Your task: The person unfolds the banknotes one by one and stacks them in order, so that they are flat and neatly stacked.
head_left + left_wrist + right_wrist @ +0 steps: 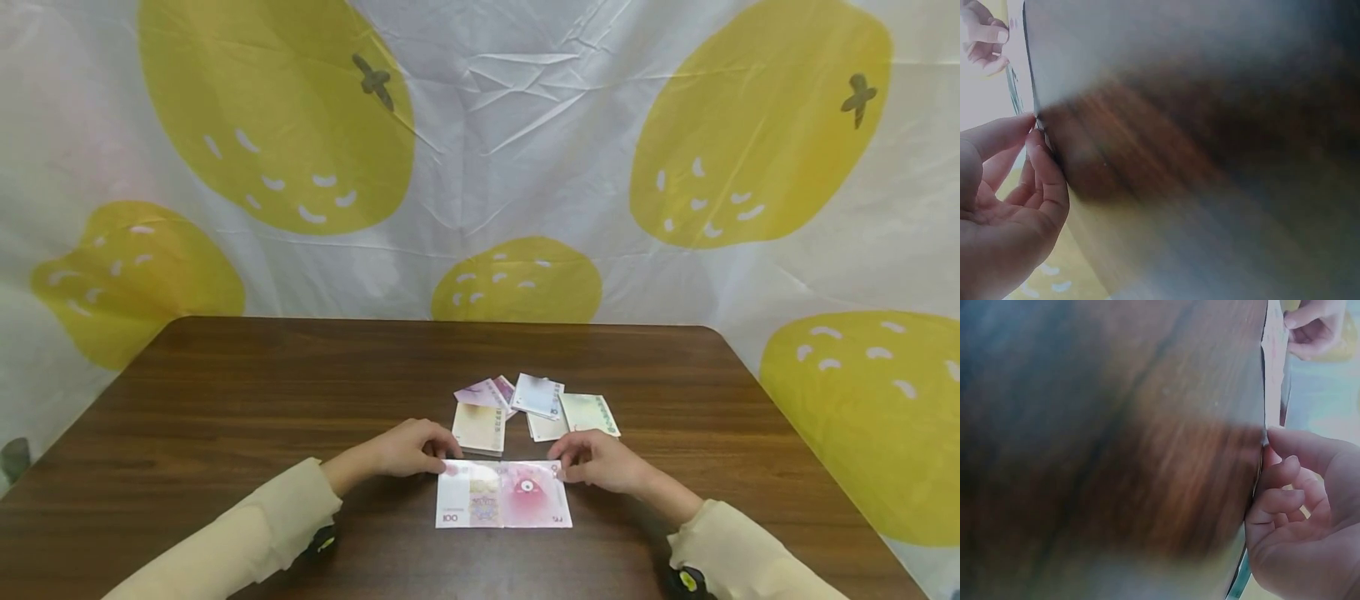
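A pink and white play banknote (525, 504) marked 100, with a one-eyed pink figure on its right half, lies in front of the person. A crease or seam runs down its middle. The left hand (408, 447) pinches its far left corner between thumb and fingertips. At the far right corner, the right hand (603, 460) pinches it in the same way. In the left wrist view the note appears edge-on, with the left thumb (1013, 131) at its edge. The right wrist view also shows the note as a thin strip (1274, 381).
Just beyond the hands lie stacks of other play notes: yellowish (478, 425), purple (480, 392), bluish (536, 393) and green (588, 412). They sit on a brown wooden table (300, 375). A lemon-print cloth (517, 167) hangs behind its far edge.
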`<move>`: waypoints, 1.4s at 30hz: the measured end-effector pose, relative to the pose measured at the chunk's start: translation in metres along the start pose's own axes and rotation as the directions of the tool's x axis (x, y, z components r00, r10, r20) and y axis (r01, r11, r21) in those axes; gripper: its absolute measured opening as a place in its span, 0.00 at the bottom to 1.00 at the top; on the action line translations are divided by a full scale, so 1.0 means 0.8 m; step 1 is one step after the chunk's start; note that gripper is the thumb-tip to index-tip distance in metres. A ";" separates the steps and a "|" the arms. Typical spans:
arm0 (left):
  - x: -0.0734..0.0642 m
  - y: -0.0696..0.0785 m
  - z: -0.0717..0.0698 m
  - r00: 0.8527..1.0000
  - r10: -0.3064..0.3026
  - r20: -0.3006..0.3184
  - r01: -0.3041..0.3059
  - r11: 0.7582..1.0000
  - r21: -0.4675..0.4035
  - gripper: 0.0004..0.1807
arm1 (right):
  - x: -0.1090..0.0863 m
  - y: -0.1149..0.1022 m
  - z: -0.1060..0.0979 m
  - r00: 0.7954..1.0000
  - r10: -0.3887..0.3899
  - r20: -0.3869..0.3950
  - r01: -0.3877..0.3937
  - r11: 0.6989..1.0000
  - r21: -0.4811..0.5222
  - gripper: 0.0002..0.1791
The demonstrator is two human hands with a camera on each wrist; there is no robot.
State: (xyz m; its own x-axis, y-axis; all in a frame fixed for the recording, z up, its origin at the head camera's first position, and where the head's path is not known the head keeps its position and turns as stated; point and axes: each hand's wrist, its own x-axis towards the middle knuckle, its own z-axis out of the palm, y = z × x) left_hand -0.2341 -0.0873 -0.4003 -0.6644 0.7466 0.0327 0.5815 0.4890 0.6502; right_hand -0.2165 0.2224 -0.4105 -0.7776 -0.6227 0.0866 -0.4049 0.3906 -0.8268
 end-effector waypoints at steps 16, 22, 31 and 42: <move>0.001 0.000 0.005 0.998 0.051 -0.037 -0.049 0.997 0.059 0.07 | 0.001 -0.006 0.003 0.992 0.121 -0.035 -0.125 0.984 -0.129 0.08; 0.000 0.001 0.006 0.999 0.028 -0.044 -0.025 0.998 0.053 0.08 | -0.001 -0.005 0.003 0.992 0.121 -0.046 -0.125 0.987 -0.104 0.09; -0.002 0.008 0.001 0.993 0.017 -0.116 -0.021 0.999 -0.032 0.10 | -0.010 -0.010 -0.019 0.975 0.169 -0.145 -0.167 0.986 0.024 0.12; 0.023 0.009 -0.009 0.974 0.046 -0.223 -0.050 0.999 -0.013 0.08 | -0.014 0.011 -0.067 0.915 0.285 -0.286 -0.280 0.958 0.061 0.14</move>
State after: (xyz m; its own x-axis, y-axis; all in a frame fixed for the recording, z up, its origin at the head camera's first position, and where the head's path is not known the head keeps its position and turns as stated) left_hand -0.2453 -0.0734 -0.3898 -0.7250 0.6490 0.2306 0.6077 0.4453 0.6575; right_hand -0.2366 0.2690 -0.3889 -0.9643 -0.2648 0.0024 -0.1414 0.5071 -0.8502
